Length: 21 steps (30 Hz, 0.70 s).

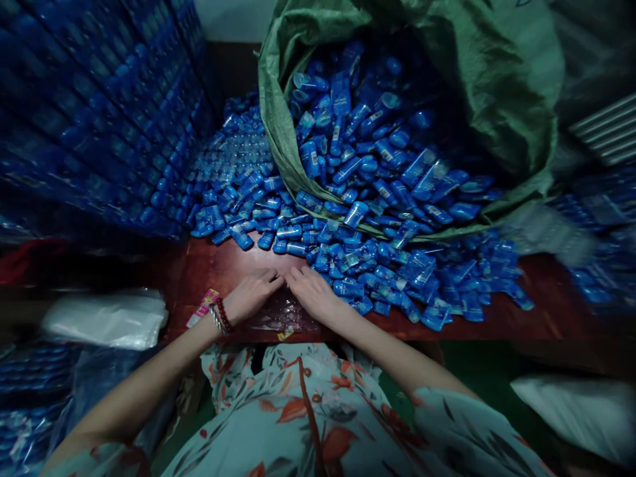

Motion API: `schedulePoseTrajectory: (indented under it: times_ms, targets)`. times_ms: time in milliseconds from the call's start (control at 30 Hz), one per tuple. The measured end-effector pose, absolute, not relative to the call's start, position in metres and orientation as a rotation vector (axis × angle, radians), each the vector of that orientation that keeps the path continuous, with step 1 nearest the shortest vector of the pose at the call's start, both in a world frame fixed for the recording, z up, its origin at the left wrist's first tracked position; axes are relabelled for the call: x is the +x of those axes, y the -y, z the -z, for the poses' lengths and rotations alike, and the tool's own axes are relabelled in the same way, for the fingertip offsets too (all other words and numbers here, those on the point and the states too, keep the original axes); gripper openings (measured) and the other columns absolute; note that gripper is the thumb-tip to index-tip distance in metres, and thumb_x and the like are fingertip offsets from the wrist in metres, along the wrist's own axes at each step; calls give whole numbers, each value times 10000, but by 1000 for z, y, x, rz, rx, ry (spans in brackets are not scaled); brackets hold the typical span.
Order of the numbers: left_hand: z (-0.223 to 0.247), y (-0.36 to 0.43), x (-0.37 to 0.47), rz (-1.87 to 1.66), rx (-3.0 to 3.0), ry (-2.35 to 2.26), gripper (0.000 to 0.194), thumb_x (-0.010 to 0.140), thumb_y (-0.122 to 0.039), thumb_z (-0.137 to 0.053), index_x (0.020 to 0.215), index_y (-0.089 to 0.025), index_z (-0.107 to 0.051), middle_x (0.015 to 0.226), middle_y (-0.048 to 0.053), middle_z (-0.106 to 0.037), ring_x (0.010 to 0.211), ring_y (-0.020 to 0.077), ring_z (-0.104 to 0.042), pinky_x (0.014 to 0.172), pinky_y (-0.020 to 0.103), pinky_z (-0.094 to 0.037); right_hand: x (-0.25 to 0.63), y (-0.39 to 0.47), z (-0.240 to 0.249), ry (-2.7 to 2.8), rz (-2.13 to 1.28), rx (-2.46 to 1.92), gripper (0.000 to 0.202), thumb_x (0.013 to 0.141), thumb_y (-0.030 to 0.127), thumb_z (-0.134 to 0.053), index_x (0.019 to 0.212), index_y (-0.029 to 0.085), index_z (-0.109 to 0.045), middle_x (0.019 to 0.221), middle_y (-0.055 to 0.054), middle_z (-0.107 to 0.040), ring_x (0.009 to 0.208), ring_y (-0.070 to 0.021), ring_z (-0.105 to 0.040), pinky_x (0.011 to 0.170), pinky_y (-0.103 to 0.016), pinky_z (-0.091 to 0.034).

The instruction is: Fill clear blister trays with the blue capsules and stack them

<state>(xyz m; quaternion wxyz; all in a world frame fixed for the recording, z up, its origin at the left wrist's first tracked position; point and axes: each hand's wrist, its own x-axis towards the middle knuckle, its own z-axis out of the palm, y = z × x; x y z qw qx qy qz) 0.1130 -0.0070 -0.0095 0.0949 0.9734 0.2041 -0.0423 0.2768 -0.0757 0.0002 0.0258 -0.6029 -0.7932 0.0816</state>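
My left hand [252, 292] and my right hand [312, 291] meet at the front of a red-brown table [226, 265]. Fingers of both are pinched together at the far edge of a crinkled clear plastic piece [285, 311]; whether it is a bag or a tray I cannot make out. Just beyond my hands lies a heap of small blue shrink-wrapped bottles [348, 258]. More of them spill from the wide mouth of a green woven sack [273, 126].
Tall stacks of packed blue bottles [99, 119] rise at the left. Folded clear plastic bags [106, 318] lie by my left forearm. A pink-and-yellow packet [203, 308] sits near my left wrist. Clear molded trays [551, 232] stand at the right, and a white bundle [571, 411] lies lower right.
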Motion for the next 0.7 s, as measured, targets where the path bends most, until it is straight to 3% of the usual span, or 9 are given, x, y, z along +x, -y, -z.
schedulePoseTrajectory:
  times_ms: [133,267,367,500,600,700]
  targets:
    - [11,7,120,130,2856,-622,316,795,-30,-430,1077,-135,-531,926,101,-584,870,212,-561,796,361,-488,271,79,4,2390,-259,-1903,332,829,14,-366,1024,173,-582,952,-95,-600,918,-239,-544,751,-349,-465]
    - [13,4,127,85,2813,-685,365,780,-5,-409,1114,-109,-513,990,119,-599,931,218,-568,857,380,-476,273,87,16,2256,-242,-1931,489,803,4,-404,1272,135,-444,1089,-114,-577,969,-227,-535,817,-344,-455]
    - [13,2,131,74,2791,-671,359,791,-5,-392,1110,-110,-521,995,115,-604,946,218,-568,860,373,-474,280,96,23,2168,-269,-1897,514,850,73,-421,1355,154,-366,1089,-103,-579,955,-216,-536,814,-339,-444]
    - [11,-1,124,28,2758,-683,362,820,-41,-409,1144,-160,-519,1026,94,-599,965,213,-564,851,357,-472,306,119,24,1910,-204,-1879,395,912,182,-405,1303,202,-460,1059,-93,-592,975,-211,-522,791,-339,-416]
    - [7,4,113,-103,2772,-808,433,860,-162,-470,1289,-162,-416,1134,123,-568,1016,254,-541,853,405,-465,339,147,22,1763,-130,-1967,351,896,127,-386,1177,210,-580,991,-79,-612,932,-213,-524,761,-345,-397]
    - [2,26,112,-419,2700,-948,417,886,-249,-482,1286,-155,-413,1100,119,-574,984,250,-535,836,402,-463,368,174,19,1707,-114,-2063,339,873,100,-385,1087,201,-628,927,-73,-622,892,-221,-517,748,-353,-398]
